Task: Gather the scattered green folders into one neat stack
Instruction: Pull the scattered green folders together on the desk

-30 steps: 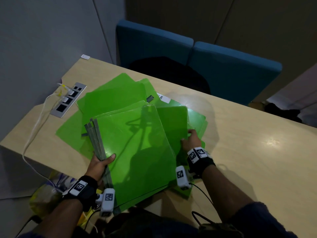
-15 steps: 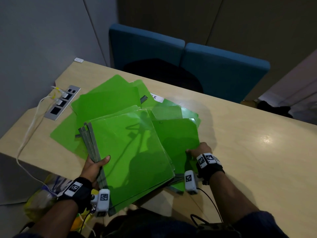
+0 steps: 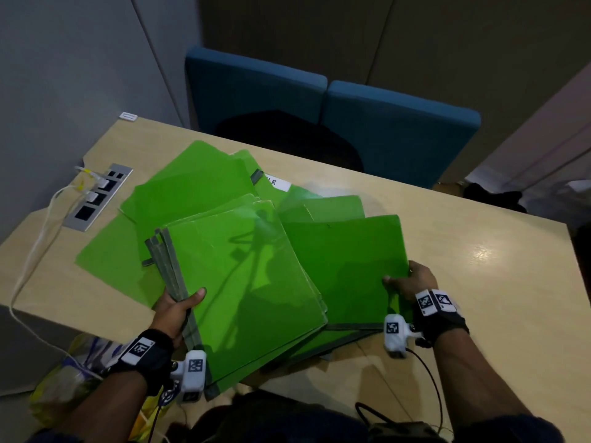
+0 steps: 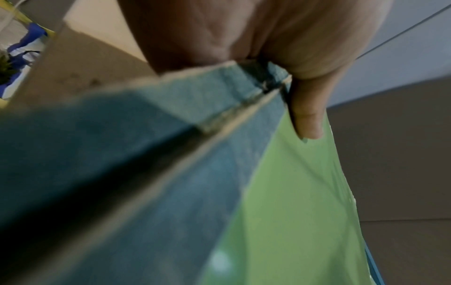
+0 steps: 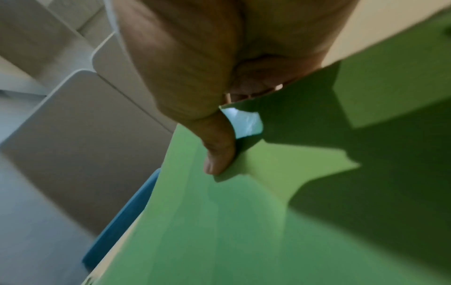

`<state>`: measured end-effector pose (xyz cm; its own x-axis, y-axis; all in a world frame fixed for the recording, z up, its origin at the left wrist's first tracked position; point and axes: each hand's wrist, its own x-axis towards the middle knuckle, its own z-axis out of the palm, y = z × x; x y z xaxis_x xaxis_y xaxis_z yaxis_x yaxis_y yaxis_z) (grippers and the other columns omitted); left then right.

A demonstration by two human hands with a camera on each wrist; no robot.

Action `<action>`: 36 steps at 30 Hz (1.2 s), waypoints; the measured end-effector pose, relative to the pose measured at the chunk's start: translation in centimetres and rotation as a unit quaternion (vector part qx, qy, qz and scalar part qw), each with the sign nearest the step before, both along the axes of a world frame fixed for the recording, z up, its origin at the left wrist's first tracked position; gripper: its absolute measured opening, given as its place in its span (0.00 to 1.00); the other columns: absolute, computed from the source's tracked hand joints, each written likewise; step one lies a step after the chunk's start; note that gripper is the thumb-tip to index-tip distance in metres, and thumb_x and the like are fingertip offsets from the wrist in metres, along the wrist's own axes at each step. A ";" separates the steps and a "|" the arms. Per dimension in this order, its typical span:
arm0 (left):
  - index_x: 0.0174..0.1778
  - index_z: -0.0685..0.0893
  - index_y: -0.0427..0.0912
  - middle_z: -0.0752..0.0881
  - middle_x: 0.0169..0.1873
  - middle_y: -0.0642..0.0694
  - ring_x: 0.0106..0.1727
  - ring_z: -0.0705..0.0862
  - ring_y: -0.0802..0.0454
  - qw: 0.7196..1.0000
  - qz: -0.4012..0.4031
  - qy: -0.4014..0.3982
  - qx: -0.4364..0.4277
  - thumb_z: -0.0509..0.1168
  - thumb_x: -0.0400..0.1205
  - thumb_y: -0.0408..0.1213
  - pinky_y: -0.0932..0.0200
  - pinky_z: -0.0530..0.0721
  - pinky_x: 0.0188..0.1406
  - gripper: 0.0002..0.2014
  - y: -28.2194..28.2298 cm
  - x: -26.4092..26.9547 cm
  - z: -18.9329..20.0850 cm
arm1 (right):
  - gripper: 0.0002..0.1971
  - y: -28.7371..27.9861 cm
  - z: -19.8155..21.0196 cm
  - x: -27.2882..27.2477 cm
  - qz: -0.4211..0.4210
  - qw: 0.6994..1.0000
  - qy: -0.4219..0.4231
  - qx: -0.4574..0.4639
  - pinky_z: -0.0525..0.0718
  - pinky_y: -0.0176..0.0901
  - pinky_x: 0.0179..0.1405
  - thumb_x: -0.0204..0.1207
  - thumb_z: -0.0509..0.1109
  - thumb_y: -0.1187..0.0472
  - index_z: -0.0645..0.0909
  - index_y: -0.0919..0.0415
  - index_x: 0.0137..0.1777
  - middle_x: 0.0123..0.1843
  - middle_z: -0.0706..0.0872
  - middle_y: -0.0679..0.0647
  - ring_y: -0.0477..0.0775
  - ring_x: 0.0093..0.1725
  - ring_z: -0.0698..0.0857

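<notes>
Several green folders with grey spines are spread over a light wooden table (image 3: 463, 251). My left hand (image 3: 179, 306) grips the spine side of a small stack of folders (image 3: 243, 282), thumb on top; in the left wrist view the thumb (image 4: 308, 119) presses the green cover beside the grey spines (image 4: 219, 119). My right hand (image 3: 406, 281) pinches the right edge of one green folder (image 3: 345, 260), which lies partly under the stack. In the right wrist view its thumb (image 5: 218, 152) lies on that folder's cover (image 5: 268, 221). More loose folders (image 3: 192, 187) lie behind, fanned toward the table's far left.
A power socket panel (image 3: 97, 198) with white cables (image 3: 35, 251) plugged in sits at the table's left edge. Two blue chairs (image 3: 319, 107) stand behind the table. A yellow bag (image 3: 64, 378) lies on the floor at lower left. The table's right part is bare wood.
My right hand has drawn one folder rightward and toward me, out from the pile. The left hand keeps its grip on the stack's spine side.
</notes>
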<state>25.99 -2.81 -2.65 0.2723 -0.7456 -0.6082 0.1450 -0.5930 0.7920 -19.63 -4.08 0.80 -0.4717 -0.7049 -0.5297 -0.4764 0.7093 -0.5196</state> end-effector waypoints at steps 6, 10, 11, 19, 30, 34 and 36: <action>0.77 0.66 0.39 0.77 0.60 0.41 0.63 0.74 0.41 1.000 -0.014 -0.014 0.011 0.71 0.79 0.30 0.45 0.71 0.61 0.31 0.4 -1.3 -0.7 | 0.21 3.4 -1.4 -2.9 -0.101 0.995 0.000 0.012 0.83 0.60 0.62 0.77 0.75 0.65 0.79 0.68 0.69 0.64 0.86 0.69 0.69 0.59 0.85; 0.77 0.66 0.39 0.76 0.59 0.41 0.65 0.74 0.39 1.000 -0.017 -0.014 0.017 0.70 0.80 0.30 0.44 0.71 0.61 0.30 0.4 -1.1 -0.8 | 0.23 3.1 -1.3 -2.6 -0.093 0.996 -0.003 -0.011 0.84 0.57 0.50 0.78 0.73 0.66 0.73 0.66 0.72 0.57 0.84 0.65 0.67 0.51 0.83; 0.75 0.67 0.39 0.77 0.57 0.41 0.66 0.74 0.37 0.999 -0.019 -0.020 0.016 0.70 0.80 0.30 0.44 0.71 0.60 0.29 0.4 -0.8 -0.7 | 0.23 2.5 -0.9 -2.2 -0.081 0.996 -0.006 -0.026 0.83 0.54 0.46 0.79 0.72 0.66 0.72 0.65 0.72 0.55 0.83 0.63 0.64 0.48 0.82; 0.81 0.61 0.41 0.74 0.69 0.39 0.73 0.70 0.38 0.999 -0.008 -0.034 -0.010 0.68 0.81 0.27 0.42 0.66 0.72 0.33 0.7 4.1 0.2 | 0.32 -3.3 -1.2 2.2 0.051 0.998 -0.041 0.014 0.87 0.58 0.53 0.74 0.79 0.56 0.73 0.65 0.76 0.70 0.83 0.64 0.69 0.63 0.84; 0.70 0.70 0.36 0.77 0.58 0.40 0.62 0.75 0.42 0.999 0.018 -0.039 -0.005 0.69 0.79 0.26 0.47 0.70 0.60 0.25 1.5 6.6 -1.6 | 0.23 -5.0 0.1 5.9 0.090 0.994 -0.032 0.060 0.85 0.42 0.30 0.68 0.82 0.52 0.85 0.67 0.57 0.49 0.92 0.61 0.59 0.40 0.90; 0.77 0.66 0.38 0.76 0.60 0.42 0.67 0.73 0.40 1.000 0.022 -0.014 -0.007 0.69 0.80 0.29 0.47 0.69 0.62 0.29 1.0 6.2 -1.7 | 0.11 -4.7 4.1 3.3 0.029 0.996 -0.064 -0.061 0.90 0.51 0.39 0.71 0.80 0.60 0.89 0.65 0.50 0.43 0.93 0.60 0.59 0.38 0.91; 0.77 0.65 0.37 0.76 0.55 0.43 0.69 0.73 0.37 1.000 0.021 -0.002 -0.014 0.69 0.80 0.30 0.46 0.69 0.61 0.30 0.4 5.7 -1.5 | 0.15 -4.5 5.8 0.3 -0.015 0.991 -0.059 -0.122 0.89 0.49 0.41 0.68 0.82 0.59 0.89 0.65 0.53 0.46 0.93 0.61 0.58 0.40 0.90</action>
